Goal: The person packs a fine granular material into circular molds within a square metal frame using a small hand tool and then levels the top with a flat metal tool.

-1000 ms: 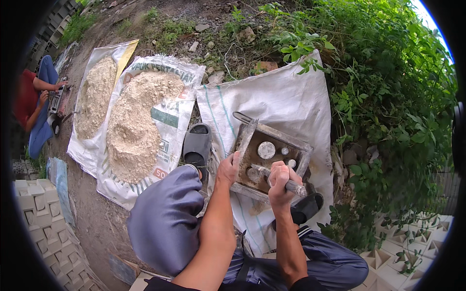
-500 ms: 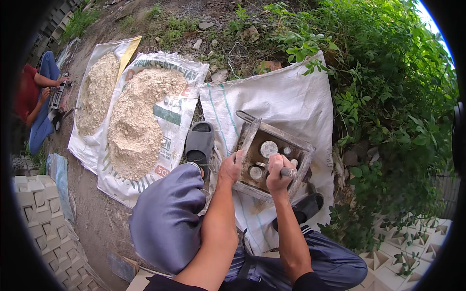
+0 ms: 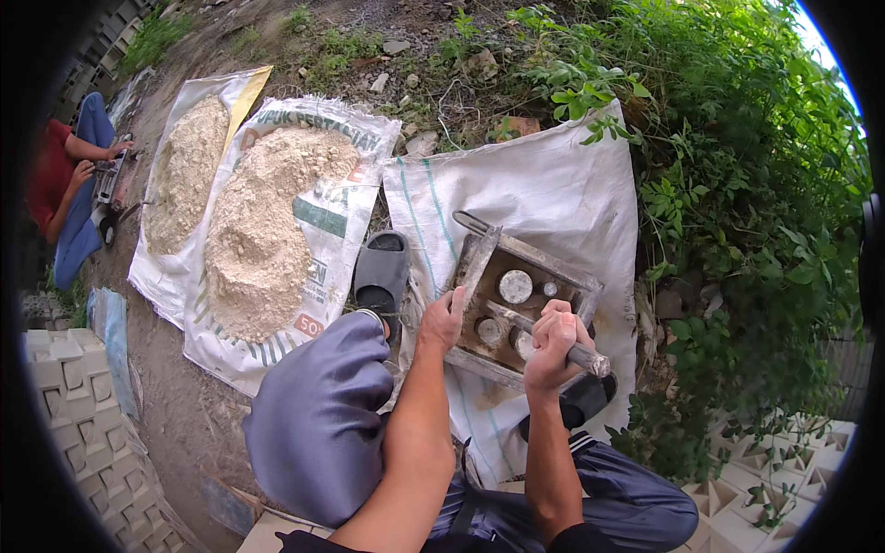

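Observation:
A square, dusty mould box (image 3: 553,264) lies on a white woven sack (image 3: 544,175). Inside it stand several round whitish plugs, the largest plug (image 3: 515,287) towards the far side and a small plug (image 3: 549,289) beside it. My left hand (image 3: 442,320) grips the box's left edge, thumb uppermost. Over the near right part of the box, my right hand (image 3: 555,346) is closed around a rod-like hand tool with a thick, worn handle (image 3: 590,359). The tool's thin end points left across the plugs. My right hand partly hides one plug (image 3: 525,344).
Left of me, two sacks carry heaps of pale powder (image 3: 253,235). A dark sandal (image 3: 380,272) lies beside the box. Green plants (image 3: 719,166) crowd the right side. At far left another person (image 3: 69,180) sits. Patterned blocks (image 3: 83,396) stand at lower left.
My right hand has moved slightly right and towards me. The tool has swung from upright to nearly flat, its handle end now lower right. My left hand stays on the box edge.

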`<action>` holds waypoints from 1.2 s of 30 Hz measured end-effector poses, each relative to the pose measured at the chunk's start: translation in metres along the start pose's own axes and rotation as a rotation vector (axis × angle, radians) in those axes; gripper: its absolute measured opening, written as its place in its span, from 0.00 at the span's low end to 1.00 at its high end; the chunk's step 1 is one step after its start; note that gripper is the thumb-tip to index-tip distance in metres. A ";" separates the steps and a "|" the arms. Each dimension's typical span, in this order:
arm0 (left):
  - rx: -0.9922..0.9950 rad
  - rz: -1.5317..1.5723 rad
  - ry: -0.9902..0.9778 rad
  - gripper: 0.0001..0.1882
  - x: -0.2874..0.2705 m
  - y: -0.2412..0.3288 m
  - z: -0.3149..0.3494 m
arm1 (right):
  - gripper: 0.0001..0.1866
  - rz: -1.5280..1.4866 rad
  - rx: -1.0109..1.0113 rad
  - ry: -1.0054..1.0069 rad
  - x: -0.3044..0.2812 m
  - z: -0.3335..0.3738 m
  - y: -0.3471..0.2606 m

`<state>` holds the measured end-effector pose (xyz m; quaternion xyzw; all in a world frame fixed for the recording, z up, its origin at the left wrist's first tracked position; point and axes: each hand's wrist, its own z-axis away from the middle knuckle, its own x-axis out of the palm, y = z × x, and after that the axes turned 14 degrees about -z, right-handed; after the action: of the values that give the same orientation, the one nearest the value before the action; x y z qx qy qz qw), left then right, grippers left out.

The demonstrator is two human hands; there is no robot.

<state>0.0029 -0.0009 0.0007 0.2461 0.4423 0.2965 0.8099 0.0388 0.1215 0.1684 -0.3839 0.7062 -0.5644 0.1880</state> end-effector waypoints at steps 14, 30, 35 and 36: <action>0.045 0.004 0.009 0.31 0.002 0.007 -0.001 | 0.19 0.006 -0.157 -0.022 -0.018 0.018 0.041; 0.025 -0.066 0.011 0.31 0.000 0.003 -0.002 | 0.13 -0.002 -0.370 -0.322 -0.005 0.031 0.027; 0.021 -0.051 -0.020 0.31 -0.001 0.005 -0.003 | 0.13 0.109 -0.340 -0.402 -0.011 0.029 0.064; -0.017 -0.085 -0.051 0.31 -0.005 0.006 -0.002 | 0.15 0.129 -0.319 -0.423 -0.002 0.020 0.060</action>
<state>-0.0023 -0.0001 0.0067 0.2277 0.4291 0.2591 0.8348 0.0347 0.1143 0.1061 -0.4723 0.7542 -0.3402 0.3038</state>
